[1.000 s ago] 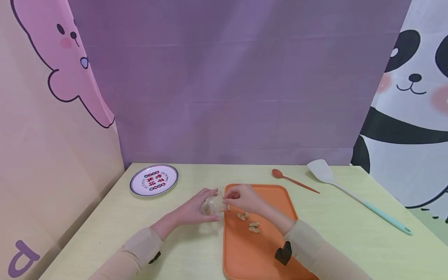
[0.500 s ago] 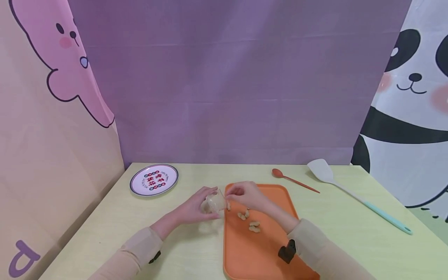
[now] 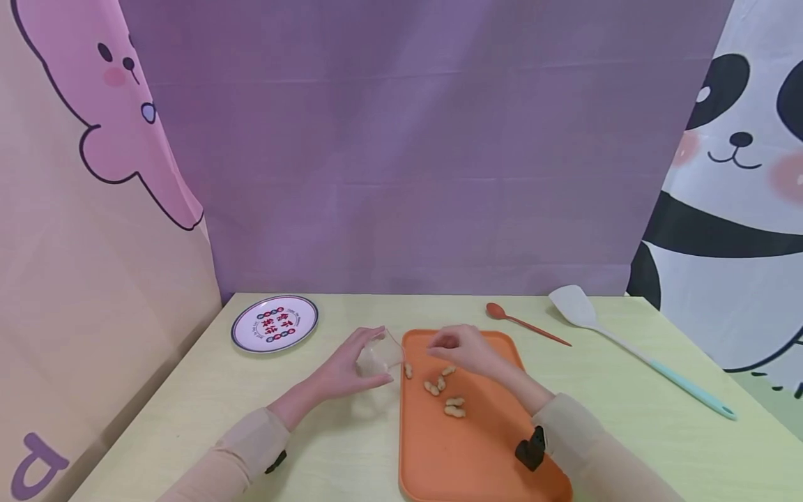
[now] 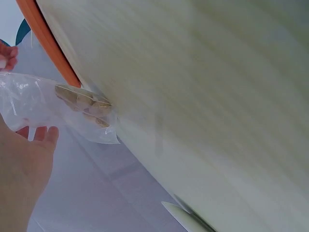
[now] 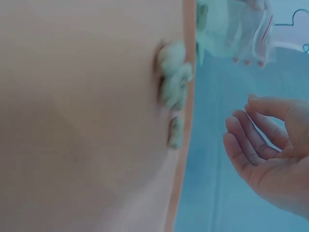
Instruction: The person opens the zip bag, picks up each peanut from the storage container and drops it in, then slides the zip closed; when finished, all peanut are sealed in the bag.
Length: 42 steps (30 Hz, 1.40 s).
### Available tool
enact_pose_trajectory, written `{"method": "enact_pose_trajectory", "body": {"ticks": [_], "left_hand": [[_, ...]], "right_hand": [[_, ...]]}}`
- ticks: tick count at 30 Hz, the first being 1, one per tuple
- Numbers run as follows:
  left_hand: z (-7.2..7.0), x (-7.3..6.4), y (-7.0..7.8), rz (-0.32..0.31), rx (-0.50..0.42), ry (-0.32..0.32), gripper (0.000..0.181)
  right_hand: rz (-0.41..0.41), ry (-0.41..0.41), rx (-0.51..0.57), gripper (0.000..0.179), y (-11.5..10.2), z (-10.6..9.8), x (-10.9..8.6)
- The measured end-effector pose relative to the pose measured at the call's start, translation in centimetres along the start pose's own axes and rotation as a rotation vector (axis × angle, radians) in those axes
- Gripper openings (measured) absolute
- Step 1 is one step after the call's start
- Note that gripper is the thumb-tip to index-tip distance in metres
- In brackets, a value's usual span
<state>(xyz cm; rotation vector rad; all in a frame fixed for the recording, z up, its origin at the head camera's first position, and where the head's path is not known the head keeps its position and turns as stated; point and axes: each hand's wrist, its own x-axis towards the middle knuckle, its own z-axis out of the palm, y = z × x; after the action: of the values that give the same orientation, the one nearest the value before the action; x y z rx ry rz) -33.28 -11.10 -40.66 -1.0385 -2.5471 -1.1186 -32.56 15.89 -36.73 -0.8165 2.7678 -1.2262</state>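
My left hand (image 3: 343,368) holds a clear plastic zip bag (image 3: 379,357) just left of the tray, the thumb below it and the fingers above. In the left wrist view, several peanuts (image 4: 86,103) lie in the bag's far end. My right hand (image 3: 467,351) is over the upper part of the orange tray (image 3: 461,460), apart from the bag. Its fingers are loosely bent with nothing between them, as the right wrist view (image 5: 273,150) also shows. Several unshelled peanuts (image 3: 454,412) are scattered on the tray beneath it.
A white plate with red lettering (image 3: 274,338) is at the back left of the table (image 3: 339,446). To the right of the tray lie a reddish spoon (image 3: 533,325) and a long white spatula with a mint handle (image 3: 627,345). A purple cloth (image 3: 401,153) hangs behind.
My right hand has moved away from the bag's mouth to the right, over the tray. Another peanut shows on the tray below it. The left hand has shifted slightly with the bag.
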Motion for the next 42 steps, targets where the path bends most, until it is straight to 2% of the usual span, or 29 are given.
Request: {"method": "enact_pose_trajectory", "body": {"ticks": [8,16,25,33,42], "left_hand": [[0.1,0.0,-0.1,-0.012,-0.013,-0.016,0.08],[0.1,-0.1,-0.1,-0.002,-0.011,-0.018,0.08],[0.1,-0.1,0.0,0.0,-0.012,-0.028,0.08],[0.2,-0.1,0.1,-0.005,-0.012,-0.025,0.08],[0.2,-0.1,-0.1,0.009,-0.005,-0.019,0.081]], "right_hand": [[0.018,-0.011,-0.029,0.025,2.6,-0.7,-0.4],[0.004,-0.033,-0.07,0.023,3.9,-1.2,-0.4],[0.073,-0.123,-0.155,0.019,4.2,-1.1,-0.4],[0.074,-0.131,-0.171,0.011,4.1,-1.1,-0.4],[0.072,-0.137,-0.167,0.014,4.2,-1.1,-0.4]]}}
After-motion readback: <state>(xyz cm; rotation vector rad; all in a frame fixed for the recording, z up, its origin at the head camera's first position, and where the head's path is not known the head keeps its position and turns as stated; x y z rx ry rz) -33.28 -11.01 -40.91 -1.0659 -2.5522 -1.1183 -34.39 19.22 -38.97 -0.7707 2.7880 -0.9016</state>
